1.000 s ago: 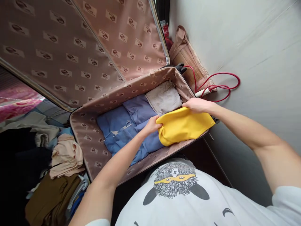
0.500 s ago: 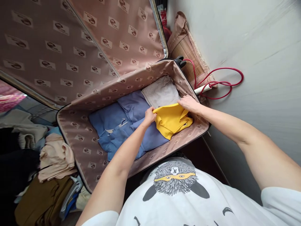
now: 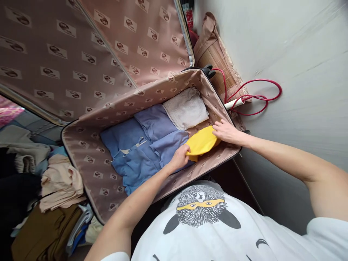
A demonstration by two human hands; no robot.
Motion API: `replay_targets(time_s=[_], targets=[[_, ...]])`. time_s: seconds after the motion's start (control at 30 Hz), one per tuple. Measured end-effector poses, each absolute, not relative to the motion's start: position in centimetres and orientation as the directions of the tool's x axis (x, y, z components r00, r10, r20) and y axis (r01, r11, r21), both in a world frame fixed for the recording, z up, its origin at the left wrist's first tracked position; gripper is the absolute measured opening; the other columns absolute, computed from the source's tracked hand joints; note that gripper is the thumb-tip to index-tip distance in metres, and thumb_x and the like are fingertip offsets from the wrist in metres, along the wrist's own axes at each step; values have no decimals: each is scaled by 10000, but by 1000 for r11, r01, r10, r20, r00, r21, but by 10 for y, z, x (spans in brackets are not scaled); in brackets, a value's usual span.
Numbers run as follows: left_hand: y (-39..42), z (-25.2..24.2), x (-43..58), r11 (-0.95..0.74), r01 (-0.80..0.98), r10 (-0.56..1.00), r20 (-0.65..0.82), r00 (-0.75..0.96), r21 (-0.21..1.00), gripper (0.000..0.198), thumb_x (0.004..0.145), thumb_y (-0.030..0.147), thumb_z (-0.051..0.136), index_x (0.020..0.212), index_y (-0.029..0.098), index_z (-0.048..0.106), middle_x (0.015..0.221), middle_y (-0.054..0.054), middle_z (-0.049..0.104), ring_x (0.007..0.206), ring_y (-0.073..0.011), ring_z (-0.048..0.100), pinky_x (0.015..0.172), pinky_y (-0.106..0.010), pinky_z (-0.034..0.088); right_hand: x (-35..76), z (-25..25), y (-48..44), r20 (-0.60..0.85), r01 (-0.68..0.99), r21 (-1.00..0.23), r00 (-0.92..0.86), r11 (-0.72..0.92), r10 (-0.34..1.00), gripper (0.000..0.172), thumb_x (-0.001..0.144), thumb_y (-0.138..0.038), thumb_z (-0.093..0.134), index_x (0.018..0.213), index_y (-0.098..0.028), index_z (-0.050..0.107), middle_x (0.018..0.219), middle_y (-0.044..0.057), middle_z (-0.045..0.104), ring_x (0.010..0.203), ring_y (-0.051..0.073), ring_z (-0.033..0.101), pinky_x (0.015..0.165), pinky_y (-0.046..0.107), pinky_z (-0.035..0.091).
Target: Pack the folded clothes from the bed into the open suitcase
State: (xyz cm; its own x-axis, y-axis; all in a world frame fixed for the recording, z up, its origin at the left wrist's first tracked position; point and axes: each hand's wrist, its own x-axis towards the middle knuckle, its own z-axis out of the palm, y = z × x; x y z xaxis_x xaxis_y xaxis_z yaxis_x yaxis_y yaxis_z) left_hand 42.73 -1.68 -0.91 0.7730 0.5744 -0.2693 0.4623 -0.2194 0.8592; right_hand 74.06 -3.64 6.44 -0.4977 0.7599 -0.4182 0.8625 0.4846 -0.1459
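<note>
A yellow garment [image 3: 202, 142] is held between my two hands at the near right corner of an open suitcase [image 3: 94, 177]. My left hand [image 3: 180, 156] pinches its left edge. My right hand [image 3: 225, 131] grips its upper right edge, close to the suitcase's right wall. Behind the yellow cloth lies a folded grey garment [image 3: 186, 108]. Blue garments [image 3: 146, 145] are laid flat across the middle and left of the suitcase, and my left forearm passes over their near side.
The raised suitcase lid [image 3: 108, 43] leans at the back left. Clothes, including a peach garment [image 3: 61, 181] and a brown one [image 3: 40, 232], are piled at left. A red cord [image 3: 268, 80] and a rolled mat [image 3: 217, 54] lie right, beside a grey wall [image 3: 299, 108].
Both hands have moved nearer to me and slightly right with the yellow garment. Its near part is now folded under or hidden, and more of the suitcase floor shows beside the grey garment.
</note>
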Motion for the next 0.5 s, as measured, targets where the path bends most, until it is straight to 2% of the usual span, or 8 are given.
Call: replay_targets(time_s=[0.1, 0.2, 0.27, 0.37, 0.43, 0.5], targets=[[8, 11, 423, 70, 464, 764, -347, 545, 883, 149, 645, 198, 478, 779, 234, 427, 763, -1, 529, 741, -169, 492, 716, -281, 427, 748, 81, -13, -384, 916, -271, -384, 296, 840, 178, 808, -54, 524, 843, -148, 672, 889, 114, 684, 915, 231, 546, 828, 341, 328], [35, 55, 399, 178, 373, 813, -350, 466, 910, 167, 619, 254, 491, 769, 231, 424, 780, 7, 521, 720, -149, 467, 672, -257, 413, 741, 103, -10, -371, 852, -507, -353, 132, 859, 155, 738, -69, 478, 750, -174, 590, 669, 15, 560, 702, 162, 490, 713, 289, 331], [46, 92, 373, 176, 352, 774, -350, 527, 919, 173, 614, 247, 531, 750, 230, 425, 767, 9, 525, 703, -141, 469, 649, -248, 410, 721, 116, -26, -309, 725, -680, -414, 105, 856, 132, 704, -88, 456, 721, -188, 539, 620, -21, 476, 636, 133, 443, 643, 262, 311], [57, 146, 334, 141, 355, 703, -346, 622, 924, 156, 658, 202, 581, 746, 231, 455, 738, 9, 546, 676, -144, 493, 628, -259, 426, 675, 125, -61, -200, 473, -878, -509, 78, 837, 129, 647, -95, 439, 709, -192, 497, 629, -41, 437, 621, 105, 427, 608, 232, 307], [70, 171, 320, 91, 376, 684, -333, 649, 922, 138, 677, 181, 583, 776, 234, 505, 752, 1, 574, 665, -156, 513, 597, -270, 433, 645, 122, -80, -200, 324, -946, -515, -27, 834, 142, 626, -92, 421, 708, -188, 486, 632, -51, 432, 600, 87, 415, 595, 215, 311], [89, 181, 325, -20, 429, 659, -310, 685, 903, 156, 664, 169, 556, 805, 234, 550, 756, 0, 584, 646, -160, 509, 564, -271, 419, 622, 113, -93, -272, 249, -953, -467, -171, 841, 146, 626, -88, 410, 708, -184, 483, 632, -60, 436, 589, 77, 419, 587, 199, 319]])
